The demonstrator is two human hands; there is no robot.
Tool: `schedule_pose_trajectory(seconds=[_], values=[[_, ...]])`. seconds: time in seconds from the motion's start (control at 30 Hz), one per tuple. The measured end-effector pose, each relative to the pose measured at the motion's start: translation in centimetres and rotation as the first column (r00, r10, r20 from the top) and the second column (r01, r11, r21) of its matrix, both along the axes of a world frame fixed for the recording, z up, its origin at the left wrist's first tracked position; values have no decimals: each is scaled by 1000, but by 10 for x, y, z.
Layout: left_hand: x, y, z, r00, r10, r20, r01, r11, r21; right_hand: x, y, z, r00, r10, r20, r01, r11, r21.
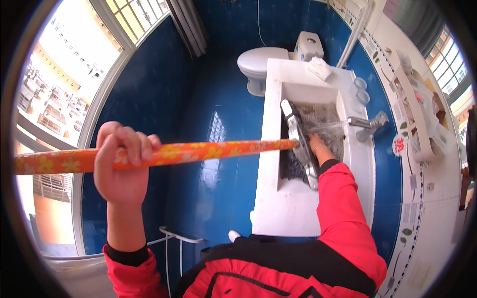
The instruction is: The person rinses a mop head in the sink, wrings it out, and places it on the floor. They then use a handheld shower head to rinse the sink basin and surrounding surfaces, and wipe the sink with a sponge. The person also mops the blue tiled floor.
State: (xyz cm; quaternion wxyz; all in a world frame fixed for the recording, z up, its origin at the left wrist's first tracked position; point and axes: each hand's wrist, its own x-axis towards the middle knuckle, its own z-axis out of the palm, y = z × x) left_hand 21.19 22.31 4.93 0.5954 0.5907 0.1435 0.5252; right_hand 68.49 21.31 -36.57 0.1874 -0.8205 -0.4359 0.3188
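My left hand point(125, 160) is wrapped around the orange, flower-patterned handle point(208, 152) of a flat mop. The handle runs across to the mop's grey-and-white head frame point(296, 134), which stands slanted in a white rectangular sink point(311, 91). Dark mop fibres point(294, 167) show beneath the frame. In the sink, my right hand point(315, 143) reaches into murky, foamy water beside the frame's far side; its fingers are partly hidden, so I cannot tell whether they grip the fibres. Water sprays from the chrome tap point(367, 123) towards that hand.
Two clear cups point(361, 91) and a crumpled white packet point(319, 69) sit on the white counter point(272, 108). Behind it stands a toilet point(261, 63). A wall shelf point(413, 119) holds bags at right. A white metal rack point(180, 236) is low at left, near a window point(70, 74).
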Motion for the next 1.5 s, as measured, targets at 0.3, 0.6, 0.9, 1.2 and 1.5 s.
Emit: schedule_pose_trajectory(seconds=[0.3, 0.6, 0.9, 1.2, 1.5], values=[[-16, 35, 9, 999, 26, -26, -27, 999, -33, -27, -84, 81, 995, 97, 15, -98, 957, 273], [-32, 96, -21, 985, -171, -31, 170, 985, -22, -50, -92, 40, 973, -68, -220, 100, 985, 139], [-11, 153, -39, 973, -232, 2, 232, 969, -90, -49, -66, 32, 990, -122, 69, 124, 992, -25], [53, 191, -35, 950, -310, -36, 310, 951, 14, -6, -28, -16, 609, 616, 500, -279, 756, -592], [113, 191, -84, 807, -579, 114, 573, 815, 87, -11, -46, 53, 910, -196, 366, 328, 879, -345]])
